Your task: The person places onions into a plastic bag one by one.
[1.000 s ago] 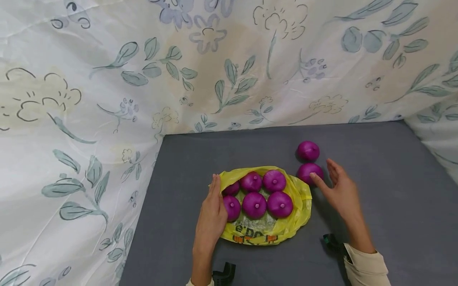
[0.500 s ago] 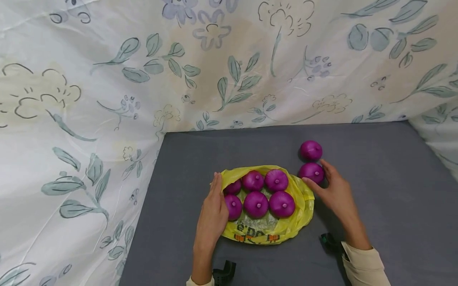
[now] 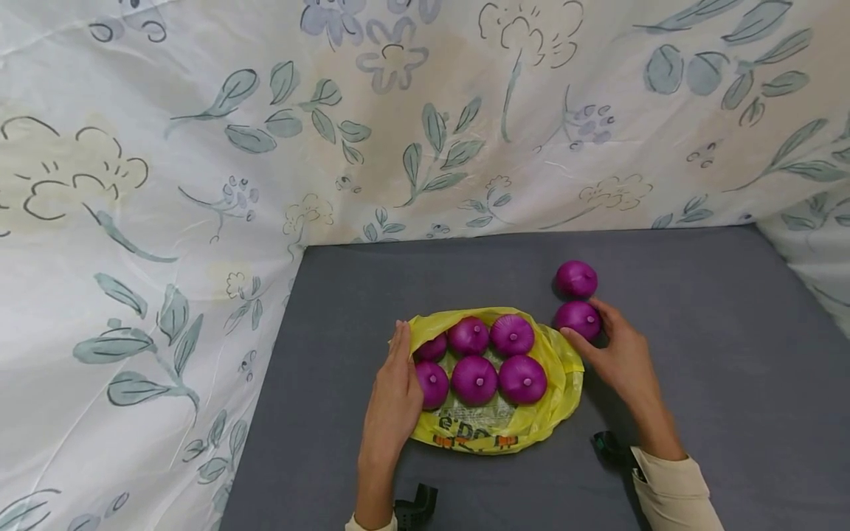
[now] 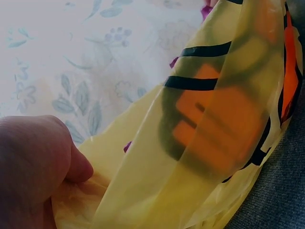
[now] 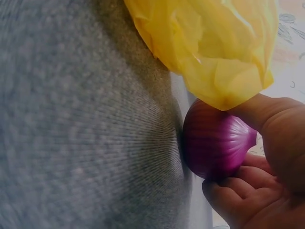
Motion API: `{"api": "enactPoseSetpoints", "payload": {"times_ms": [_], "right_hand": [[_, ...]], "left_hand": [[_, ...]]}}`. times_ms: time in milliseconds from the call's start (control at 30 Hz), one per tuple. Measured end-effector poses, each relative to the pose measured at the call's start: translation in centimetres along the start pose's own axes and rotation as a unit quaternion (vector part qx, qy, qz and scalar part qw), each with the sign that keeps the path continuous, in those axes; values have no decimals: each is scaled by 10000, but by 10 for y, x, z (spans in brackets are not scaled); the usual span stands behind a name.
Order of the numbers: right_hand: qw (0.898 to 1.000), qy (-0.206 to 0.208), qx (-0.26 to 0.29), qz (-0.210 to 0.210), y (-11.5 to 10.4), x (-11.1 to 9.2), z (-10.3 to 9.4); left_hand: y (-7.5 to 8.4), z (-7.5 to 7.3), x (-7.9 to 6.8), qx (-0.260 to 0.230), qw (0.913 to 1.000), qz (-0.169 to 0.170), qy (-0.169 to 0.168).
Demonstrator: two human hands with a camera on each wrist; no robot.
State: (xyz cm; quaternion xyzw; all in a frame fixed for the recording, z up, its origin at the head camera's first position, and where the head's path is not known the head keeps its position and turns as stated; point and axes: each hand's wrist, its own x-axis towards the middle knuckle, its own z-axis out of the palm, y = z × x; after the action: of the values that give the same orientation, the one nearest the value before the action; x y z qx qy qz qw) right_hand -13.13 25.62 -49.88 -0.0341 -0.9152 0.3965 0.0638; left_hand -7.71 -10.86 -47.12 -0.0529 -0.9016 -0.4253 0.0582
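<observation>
A yellow plastic bag (image 3: pixel 563 369) lies with its mouth spread, several purple-red onions (image 3: pixel 474 380) inside. At its left side my left hand (image 3: pixel 392 391) holds the bag's edge; in the left wrist view the thumb (image 4: pixel 78 164) presses on the yellow film (image 4: pixel 143 186). To the right of the bag, my right hand (image 3: pixel 624 361) has thumb and fingers on either side of a loose onion (image 3: pixel 576 320). That same onion (image 5: pixel 217 140) sits on the cloth in the right wrist view, fingertips right at its skin. Another loose onion (image 3: pixel 576 279) is just behind it.
Dark grey cloth (image 3: pixel 730 354) covers the table. A white curtain (image 3: pixel 372 147) with leaf and flower prints hangs behind and at the left. Black wrist mounts (image 3: pixel 416 506) show at both wrists.
My right hand has moved in around the nearer loose onion, its thumb dropping to the front side and its fingers closing in. The left hand and the bag stay as they were.
</observation>
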Motion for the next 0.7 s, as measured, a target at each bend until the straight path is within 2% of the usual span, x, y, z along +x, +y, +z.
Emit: {"api": "enactPoseSetpoints", "payload": {"times_ms": [300, 467, 700], "right_hand": [[9993, 225, 300, 28, 2, -2, -1], [9985, 344, 383, 196, 1, -3, -6], [9979, 371, 479, 218, -6, -4, -16]], "left_hand": [[-1, -1, -1, 17, 10000, -20, 10], [-2, -1, -2, 41, 10000, -14, -5], [-1, -1, -2, 75, 10000, -12, 49]]}}
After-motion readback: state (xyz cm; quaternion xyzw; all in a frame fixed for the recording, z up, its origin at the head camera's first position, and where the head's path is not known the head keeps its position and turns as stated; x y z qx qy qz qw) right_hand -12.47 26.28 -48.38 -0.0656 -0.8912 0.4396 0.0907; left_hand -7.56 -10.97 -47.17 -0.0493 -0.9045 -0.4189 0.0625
